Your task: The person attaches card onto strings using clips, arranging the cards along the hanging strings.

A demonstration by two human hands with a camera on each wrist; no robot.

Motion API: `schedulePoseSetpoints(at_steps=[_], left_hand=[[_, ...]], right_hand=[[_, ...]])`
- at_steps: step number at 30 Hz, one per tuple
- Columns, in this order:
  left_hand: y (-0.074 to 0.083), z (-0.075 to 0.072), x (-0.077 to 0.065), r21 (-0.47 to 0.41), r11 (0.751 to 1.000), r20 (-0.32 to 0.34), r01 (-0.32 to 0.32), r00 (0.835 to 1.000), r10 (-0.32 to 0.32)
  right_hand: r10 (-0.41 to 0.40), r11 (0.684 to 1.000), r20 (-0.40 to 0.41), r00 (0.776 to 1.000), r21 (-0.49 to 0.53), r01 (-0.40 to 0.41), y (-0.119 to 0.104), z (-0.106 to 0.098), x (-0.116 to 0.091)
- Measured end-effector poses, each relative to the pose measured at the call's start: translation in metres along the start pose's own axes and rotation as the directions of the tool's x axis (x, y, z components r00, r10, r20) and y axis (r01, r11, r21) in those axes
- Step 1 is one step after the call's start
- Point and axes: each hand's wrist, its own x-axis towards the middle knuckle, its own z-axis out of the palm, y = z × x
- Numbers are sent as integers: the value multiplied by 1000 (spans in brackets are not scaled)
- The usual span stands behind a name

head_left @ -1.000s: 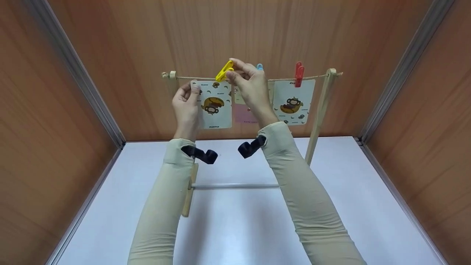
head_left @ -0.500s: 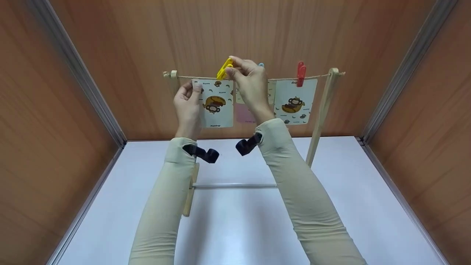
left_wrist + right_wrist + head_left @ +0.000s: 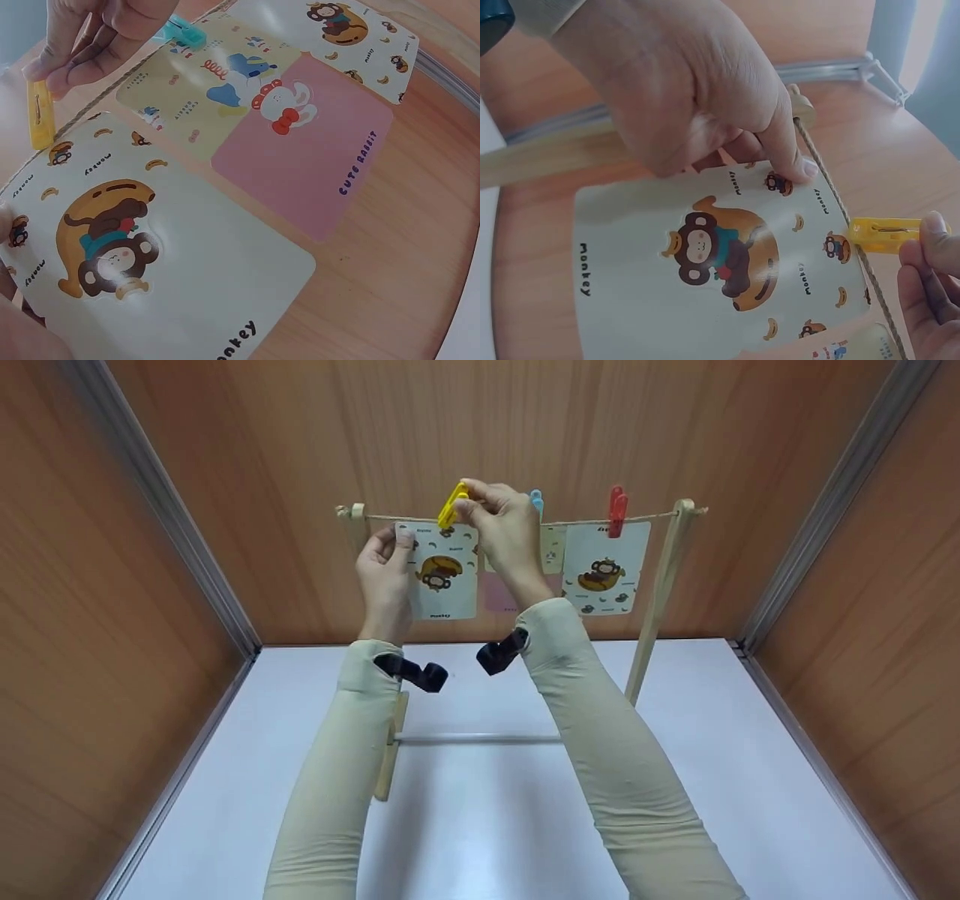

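My left hand (image 3: pixel 384 581) pinches the upper left corner of a white card (image 3: pixel 454 598) with a monkey-and-banana picture, the monkey upside down. The card's top edge lies along a thin rope (image 3: pixel 826 169). Between thumb and fingers, my right hand (image 3: pixel 511 540) holds a yellow clothespin (image 3: pixel 452 506) by its upper end. Its lower tip overlaps the card's top edge at the rope, as the right wrist view shows; whether it clamps the card I cannot tell. Beside it hangs a yellow-and-pink rabbit card (image 3: pixel 300 172) under a blue clothespin (image 3: pixel 185 33), partly hidden by my right hand in the head view.
The rope runs between two wooden posts, the right post (image 3: pixel 654 607) plainly visible. Another monkey card (image 3: pixel 606 566) hangs at right under a red clothespin (image 3: pixel 617 512). A pale crossbar (image 3: pixel 480 739) spans low above the white table (image 3: pixel 465 840). Wood-grain panels (image 3: pixel 480 420) enclose the sides and back.
The right hand and yellow clothespin have moved slightly left and down, so the clothespin's tip now overlaps the card's top edge. The left hand keeps its hold on the corner.
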Motion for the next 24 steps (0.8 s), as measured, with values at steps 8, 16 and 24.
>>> schedulePoseSetpoints(at_steps=[8, 16, 24], left_hand=[[1, -1, 0, 12, 1000, 2, 3, 1000, -3], [0, -1, 4, -2, 999, 10, -37, 999, 37], [1, -2, 5, -21, 1000, 24, -10, 1000, 10]], right_hand=[[-6, 998, 17, 1000, -58, 7, 3, 1, 0], [-36, 997, 35, 999, -70, 38, 3, 5, 0], [-26, 996, 47, 999, -80, 29, 4, 9, 0]])
